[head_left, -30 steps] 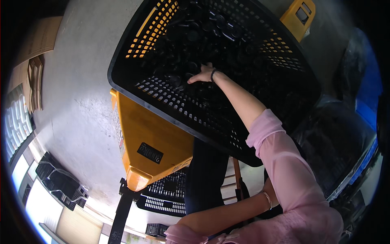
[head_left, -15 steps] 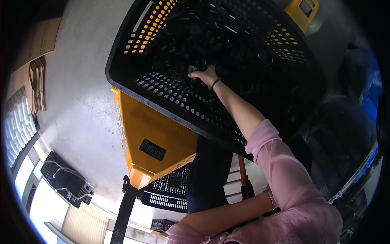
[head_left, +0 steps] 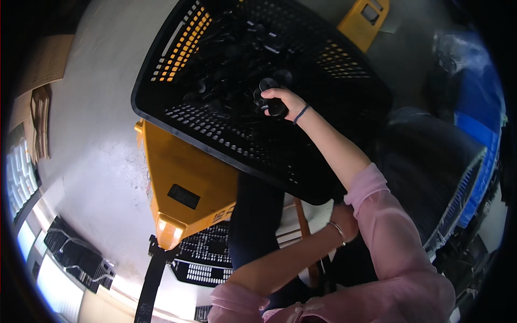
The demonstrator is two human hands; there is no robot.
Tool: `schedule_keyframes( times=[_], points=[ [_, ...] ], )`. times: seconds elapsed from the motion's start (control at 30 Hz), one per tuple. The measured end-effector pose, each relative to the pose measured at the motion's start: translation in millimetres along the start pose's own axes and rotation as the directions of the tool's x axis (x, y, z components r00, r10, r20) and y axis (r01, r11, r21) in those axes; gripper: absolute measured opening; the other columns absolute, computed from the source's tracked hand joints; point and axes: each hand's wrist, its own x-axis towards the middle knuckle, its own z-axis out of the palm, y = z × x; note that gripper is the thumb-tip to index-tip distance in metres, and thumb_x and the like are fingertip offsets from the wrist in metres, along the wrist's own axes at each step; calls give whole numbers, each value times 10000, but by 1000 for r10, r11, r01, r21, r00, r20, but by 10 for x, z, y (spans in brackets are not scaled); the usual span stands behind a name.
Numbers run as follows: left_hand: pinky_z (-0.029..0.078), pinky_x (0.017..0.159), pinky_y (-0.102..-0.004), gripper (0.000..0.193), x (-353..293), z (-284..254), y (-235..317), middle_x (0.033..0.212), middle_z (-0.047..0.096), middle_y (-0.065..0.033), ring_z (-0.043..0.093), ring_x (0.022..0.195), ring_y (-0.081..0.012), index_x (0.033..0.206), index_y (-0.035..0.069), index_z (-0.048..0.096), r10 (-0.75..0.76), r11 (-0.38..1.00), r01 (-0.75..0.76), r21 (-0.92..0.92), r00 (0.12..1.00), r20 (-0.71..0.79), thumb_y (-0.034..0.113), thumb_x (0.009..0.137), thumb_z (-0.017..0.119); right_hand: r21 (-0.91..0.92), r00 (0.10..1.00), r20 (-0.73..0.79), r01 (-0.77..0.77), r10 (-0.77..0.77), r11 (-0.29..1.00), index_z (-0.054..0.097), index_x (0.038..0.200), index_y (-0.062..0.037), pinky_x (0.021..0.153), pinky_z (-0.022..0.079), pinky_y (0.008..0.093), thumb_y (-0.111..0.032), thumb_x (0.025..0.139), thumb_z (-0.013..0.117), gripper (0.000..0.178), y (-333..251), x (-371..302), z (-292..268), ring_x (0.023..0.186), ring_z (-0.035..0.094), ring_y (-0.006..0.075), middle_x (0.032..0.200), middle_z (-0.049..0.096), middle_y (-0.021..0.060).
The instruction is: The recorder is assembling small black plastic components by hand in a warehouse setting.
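Note:
A large black plastic basket (head_left: 186,129) with slotted walls holds many small shiny black parts (head_left: 231,59). Over its near half, my right hand (head_left: 288,103) is closed around several black round parts (head_left: 276,107), with thumb and fingers wrapped about them. A dark band circles that wrist. My left arm crosses in front of my body. Beside the right sleeve, below the basket's near corner, is my left hand (head_left: 344,220), with a bracelet at its wrist. Its fingers are blurred and partly in shadow, so their pose is unclear.
A yellow pallet truck (head_left: 188,167) stands under the basket, its dark handle (head_left: 149,280) reaching toward me. Another black crate (head_left: 202,272) lies below. Blue plastic-wrapped goods (head_left: 476,134) stand at the right. Folded cardboard (head_left: 40,124) and a strapped black stack (head_left: 75,253) are at the left.
My right hand has drawn back slightly toward me and now grips black round parts. More of my left hand shows beside the right sleeve. The whole view has shifted.

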Motion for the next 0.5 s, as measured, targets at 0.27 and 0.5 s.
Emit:
schedule_keyframes(
  times=[0.27,0.5],
  points=[
    [475,768,-423,388,-496,-307,-209,1034,534,-82,554,869,-249,1125,86,506,-99,181,-123,-976,985,-142,334,828,522,-683,777,342,591,-528,428,531,881,-49,804,410,321,-136,616,716,335,-727,-2290,744,960,507,202,1006,497,88],
    [378,929,-446,833,-1929,371,488,1199,475,-102,464,1124,-261,1313,102,307,128,-555,-238,-797,923,-364,720,755,334,-848,663,528,381,-531,-368,539,888,-101,766,477,375,-126,560,711,371,186,-4020,1622,1070,419,339,1146,434,117]
  ],
)
